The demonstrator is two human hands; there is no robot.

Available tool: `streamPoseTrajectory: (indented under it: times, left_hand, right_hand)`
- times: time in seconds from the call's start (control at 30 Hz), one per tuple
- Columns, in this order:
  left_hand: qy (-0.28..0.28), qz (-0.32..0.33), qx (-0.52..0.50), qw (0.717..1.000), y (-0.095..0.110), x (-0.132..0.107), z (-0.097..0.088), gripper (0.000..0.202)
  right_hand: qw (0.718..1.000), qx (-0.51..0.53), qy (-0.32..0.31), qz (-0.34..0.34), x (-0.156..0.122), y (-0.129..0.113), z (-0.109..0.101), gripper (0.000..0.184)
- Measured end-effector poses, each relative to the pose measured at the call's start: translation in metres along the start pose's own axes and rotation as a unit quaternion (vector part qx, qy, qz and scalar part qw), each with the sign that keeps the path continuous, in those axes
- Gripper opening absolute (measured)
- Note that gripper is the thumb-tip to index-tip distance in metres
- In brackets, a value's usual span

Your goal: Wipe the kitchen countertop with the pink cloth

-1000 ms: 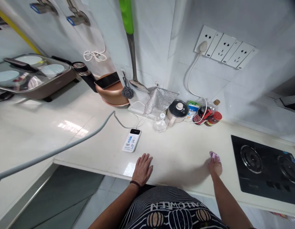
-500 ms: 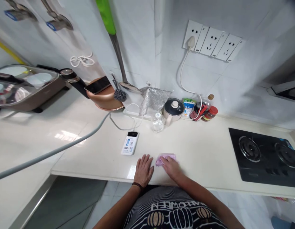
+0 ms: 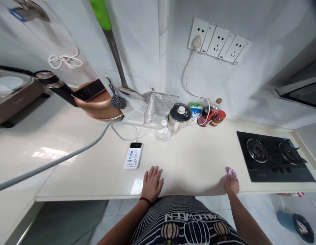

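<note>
My left hand [image 3: 152,185] lies flat on the pale countertop [image 3: 196,154] near its front edge, fingers stretched out and holding nothing. Up and to its left is a white power bank [image 3: 133,156] with a cable plugged into its top end. Further right, my right hand [image 3: 232,185] is closed over a pink cloth [image 3: 229,172], pressed on the counter just left of the black gas stove [image 3: 272,156]. Part of the cloth is hidden under the fingers.
Along the wall stand a clear jar [image 3: 164,131], a small lidded pot [image 3: 180,117] and red-lidded jars [image 3: 218,118]. A copper pan [image 3: 99,105] holds a dark phone-like slab. A grey hose [image 3: 71,154] crosses the left counter. Wall sockets [image 3: 219,41] hang above.
My right hand has moved far to the right along the counter with the pink cloth, nearer the stove. My left hand stays flat in place. The view has shifted slightly.
</note>
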State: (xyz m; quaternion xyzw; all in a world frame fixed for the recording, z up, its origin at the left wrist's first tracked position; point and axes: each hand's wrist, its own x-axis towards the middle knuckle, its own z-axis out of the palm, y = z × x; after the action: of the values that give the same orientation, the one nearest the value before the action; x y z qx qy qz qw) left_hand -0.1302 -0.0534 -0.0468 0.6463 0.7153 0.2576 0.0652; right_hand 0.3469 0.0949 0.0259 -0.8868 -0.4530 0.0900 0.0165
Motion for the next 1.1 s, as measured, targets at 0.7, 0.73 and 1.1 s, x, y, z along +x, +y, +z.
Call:
streamPoseTrajectory:
  times: [0.7,0.73,1.1]
  left_hand:
    - [-0.005,-0.073,0.021,0.997,0.007,0.007,-0.002,0.049]
    - [-0.004,-0.073,0.021,0.997,0.007,0.007,-0.002,0.05]
    - [-0.003,-0.072,0.034,0.997,0.01,0.009,-0.004,0.049]
  right_hand:
    - [0.894,-0.043,-0.142,-0.423,-0.07,-0.04,0.017,0.05]
    - [0.922,-0.042,-0.115,-0.367,-0.049,-0.019,0.013,0.051]
    - [0.996,0.012,0.036,-0.083,0.041,0.069,0.0,0.061]
